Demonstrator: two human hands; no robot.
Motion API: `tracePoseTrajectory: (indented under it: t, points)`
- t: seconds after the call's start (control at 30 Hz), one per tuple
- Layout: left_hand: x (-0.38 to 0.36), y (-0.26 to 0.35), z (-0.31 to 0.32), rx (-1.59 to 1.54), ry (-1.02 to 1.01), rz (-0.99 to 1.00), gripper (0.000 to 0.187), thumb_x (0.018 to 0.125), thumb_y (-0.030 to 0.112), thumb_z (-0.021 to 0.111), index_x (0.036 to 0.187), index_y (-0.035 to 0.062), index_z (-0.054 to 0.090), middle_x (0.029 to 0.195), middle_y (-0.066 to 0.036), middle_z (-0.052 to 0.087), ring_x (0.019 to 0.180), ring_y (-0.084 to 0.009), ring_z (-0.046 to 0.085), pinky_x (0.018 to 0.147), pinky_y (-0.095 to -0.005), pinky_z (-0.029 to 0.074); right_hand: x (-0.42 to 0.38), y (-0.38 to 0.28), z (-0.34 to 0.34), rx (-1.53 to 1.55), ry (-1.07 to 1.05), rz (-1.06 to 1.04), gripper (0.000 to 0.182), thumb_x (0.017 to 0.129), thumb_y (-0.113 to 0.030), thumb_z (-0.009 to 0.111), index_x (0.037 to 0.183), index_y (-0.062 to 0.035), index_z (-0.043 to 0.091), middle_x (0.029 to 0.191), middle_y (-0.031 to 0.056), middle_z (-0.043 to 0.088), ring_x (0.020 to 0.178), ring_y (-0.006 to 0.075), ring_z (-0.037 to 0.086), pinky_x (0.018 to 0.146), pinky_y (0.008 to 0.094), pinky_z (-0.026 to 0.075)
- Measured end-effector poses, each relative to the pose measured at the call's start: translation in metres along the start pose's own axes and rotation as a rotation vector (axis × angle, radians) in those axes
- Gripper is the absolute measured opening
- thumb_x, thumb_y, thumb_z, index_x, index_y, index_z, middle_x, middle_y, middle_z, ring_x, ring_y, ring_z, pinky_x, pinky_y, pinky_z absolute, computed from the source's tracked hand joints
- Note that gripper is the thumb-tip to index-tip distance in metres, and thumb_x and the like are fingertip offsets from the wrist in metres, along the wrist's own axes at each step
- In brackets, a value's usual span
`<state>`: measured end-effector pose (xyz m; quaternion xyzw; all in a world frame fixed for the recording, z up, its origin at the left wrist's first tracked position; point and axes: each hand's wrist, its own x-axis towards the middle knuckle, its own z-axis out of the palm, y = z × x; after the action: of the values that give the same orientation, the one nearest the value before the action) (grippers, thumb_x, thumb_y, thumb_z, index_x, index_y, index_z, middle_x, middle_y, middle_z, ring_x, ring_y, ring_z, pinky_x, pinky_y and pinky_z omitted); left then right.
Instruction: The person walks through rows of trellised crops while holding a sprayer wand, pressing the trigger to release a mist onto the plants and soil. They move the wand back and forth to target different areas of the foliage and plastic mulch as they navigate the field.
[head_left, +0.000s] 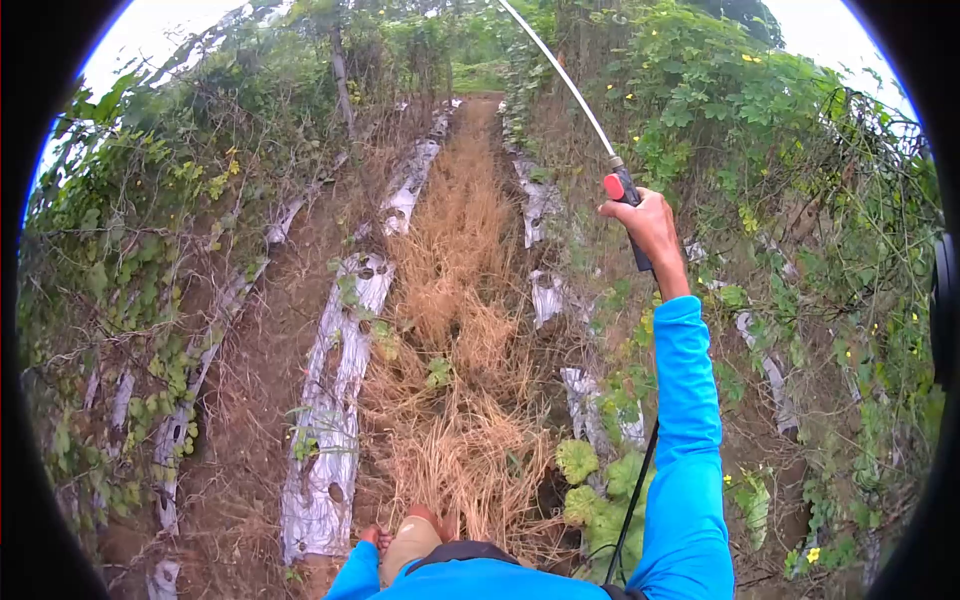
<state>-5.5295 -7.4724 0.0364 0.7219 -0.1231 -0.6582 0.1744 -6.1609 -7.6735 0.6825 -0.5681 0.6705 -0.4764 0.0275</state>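
My right hand [650, 225] is raised at the right of the path, shut on the black grip of a sprayer wand [570, 85]. The wand has a red trigger piece by my thumb and a long pale lance that slants up and left toward the top of the view. A thin black hose [635, 500] hangs from the grip down along my blue sleeve [688, 420]. My left hand does not show; only a bit of blue sleeve [355, 578] appears at the bottom edge. My foot [410, 540] stands on dry straw.
A straw-covered furrow [460, 300] runs straight ahead between two beds covered in torn silver plastic mulch [335, 400]. Trellised vines with yellow flowers [760, 130] wall in the right side, and more vines [150, 230] the left. Broad-leaved plants [600, 480] grow by my right leg.
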Motion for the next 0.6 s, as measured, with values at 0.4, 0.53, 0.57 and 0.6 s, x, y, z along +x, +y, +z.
tracePoseTrajectory:
  t: [0.4, 0.53, 0.57, 0.6]
  points:
    - [-0.055, 0.017, 0.035, 0.214, -0.108, 0.103, 0.02, 0.085, 0.029, 0.049, 0.087, 0.0113, 0.059, 0.072, -0.007, 0.065, 0.056, -0.0221, 0.061, 0.047, -0.0421, 0.047, -0.113, -0.021, -0.1, 0.609, -0.215, 0.129, 0.024, 0.074, -0.024, 0.07, 0.082, -0.0091, 0.054, 0.057, -0.0062, 0.044, 0.04, 0.0048, 0.04, 0.035, 0.0215, 0.03]
    - [-0.071, -0.005, 0.062, 0.303, -0.175, 0.166, 0.02, 0.084, 0.029, 0.05, 0.086, 0.0115, 0.059, 0.071, -0.006, 0.065, 0.054, -0.0221, 0.06, 0.047, -0.0411, 0.046, -0.174, -0.019, -0.12, 0.399, -0.036, 0.101, 0.028, 0.069, -0.029, 0.073, 0.08, -0.0068, 0.06, 0.06, -0.0021, 0.051, 0.048, 0.0093, 0.047, 0.045, 0.0258, 0.037]
    - [-0.072, -0.018, 0.061, 0.296, -0.198, 0.153, 0.023, 0.086, 0.033, 0.049, 0.086, 0.012, 0.06, 0.072, -0.007, 0.065, 0.055, -0.0231, 0.062, 0.048, -0.0414, 0.047, -0.192, -0.018, -0.121, 0.244, 0.079, 0.086, 0.033, 0.066, -0.033, 0.074, 0.079, -0.0047, 0.064, 0.063, 0.0015, 0.057, 0.054, 0.0139, 0.054, 0.051, 0.03, 0.042]
    - [-0.068, -0.033, 0.056, 0.289, -0.219, 0.137, 0.026, 0.087, 0.036, 0.049, 0.086, 0.0125, 0.06, 0.072, -0.007, 0.066, 0.056, -0.024, 0.063, 0.049, -0.0417, 0.049, -0.213, -0.021, -0.12, 0.236, 0.087, 0.095, 0.033, 0.066, -0.033, 0.074, 0.079, -0.0047, 0.064, 0.063, 0.0015, 0.057, 0.054, 0.0139, 0.054, 0.051, 0.03, 0.042]
